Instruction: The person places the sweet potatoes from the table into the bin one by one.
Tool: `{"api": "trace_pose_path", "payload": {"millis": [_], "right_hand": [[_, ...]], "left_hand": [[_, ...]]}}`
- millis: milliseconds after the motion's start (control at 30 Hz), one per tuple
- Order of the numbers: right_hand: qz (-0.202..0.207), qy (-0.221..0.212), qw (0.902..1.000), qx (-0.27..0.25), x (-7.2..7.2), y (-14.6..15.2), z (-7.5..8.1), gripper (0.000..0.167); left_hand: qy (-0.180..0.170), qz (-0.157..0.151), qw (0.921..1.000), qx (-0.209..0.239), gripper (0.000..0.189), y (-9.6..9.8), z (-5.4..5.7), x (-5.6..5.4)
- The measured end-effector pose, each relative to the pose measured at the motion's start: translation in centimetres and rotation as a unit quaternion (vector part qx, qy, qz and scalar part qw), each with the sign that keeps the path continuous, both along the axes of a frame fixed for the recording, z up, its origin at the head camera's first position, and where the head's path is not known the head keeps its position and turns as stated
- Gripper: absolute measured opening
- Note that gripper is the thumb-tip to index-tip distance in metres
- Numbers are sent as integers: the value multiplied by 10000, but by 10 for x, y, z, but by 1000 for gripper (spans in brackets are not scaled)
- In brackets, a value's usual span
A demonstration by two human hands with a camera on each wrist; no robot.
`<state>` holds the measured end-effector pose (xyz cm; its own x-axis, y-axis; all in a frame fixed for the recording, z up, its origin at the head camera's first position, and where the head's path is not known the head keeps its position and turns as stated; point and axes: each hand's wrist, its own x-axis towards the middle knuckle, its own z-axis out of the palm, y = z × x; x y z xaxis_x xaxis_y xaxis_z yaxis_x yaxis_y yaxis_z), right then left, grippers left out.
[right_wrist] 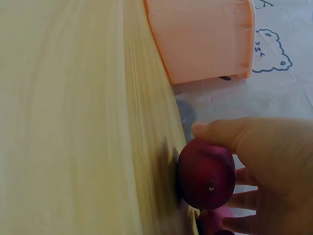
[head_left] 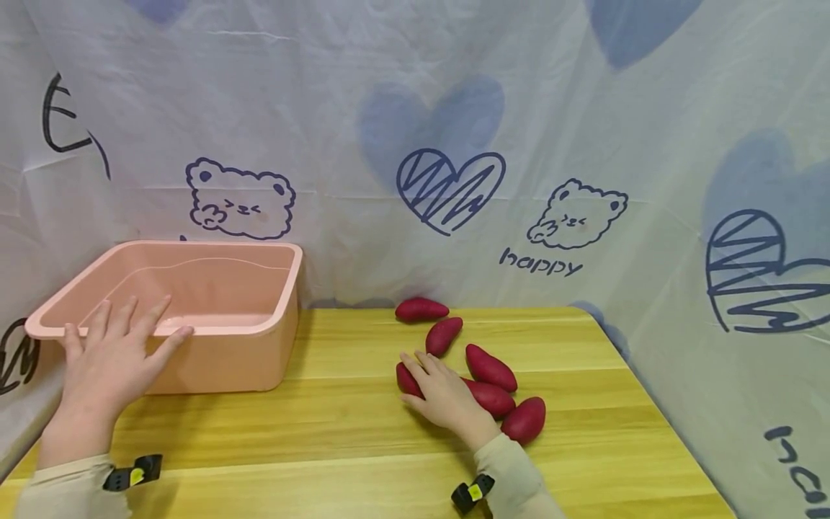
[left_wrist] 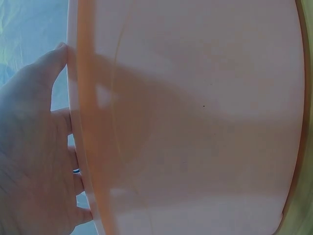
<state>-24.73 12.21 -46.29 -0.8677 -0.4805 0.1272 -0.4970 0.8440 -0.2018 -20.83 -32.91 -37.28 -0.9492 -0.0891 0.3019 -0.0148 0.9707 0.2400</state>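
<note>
This looks like a curtained-off table corner, whether in a home or a studio I cannot tell: pale, creased sheeting (head_left: 344, 108), printed with blue hearts, cartoon bears and "happy", surrounds the back and sides of a wood-grain table (head_left: 337, 447).

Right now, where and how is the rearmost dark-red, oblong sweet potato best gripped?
Probably across the thick middle of the rearmost dark-red, oblong sweet potato, coming from above: it lies sideways near the back edge of the yellow wooden table, with white patterned cloth close behind and another sweet potato near its right end.
</note>
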Motion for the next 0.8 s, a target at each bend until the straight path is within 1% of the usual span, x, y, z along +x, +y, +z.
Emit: {"api": "trace_pose_path", "payload": {"millis": [367, 633, 800], "right_hand": [[121, 26, 9999, -14, 4, -2, 1, 65], [236, 155, 9996, -8, 4, -3, -2, 65], [337, 318, 9989, -5, 3, -3, -2, 64]], "left_hand": [[-5, -47, 10000, 11, 76, -1, 0, -1], [25, -66, 10000, 18, 75, 0, 1, 0], [14, -68, 10000, 33, 75, -1, 1, 0]]}}
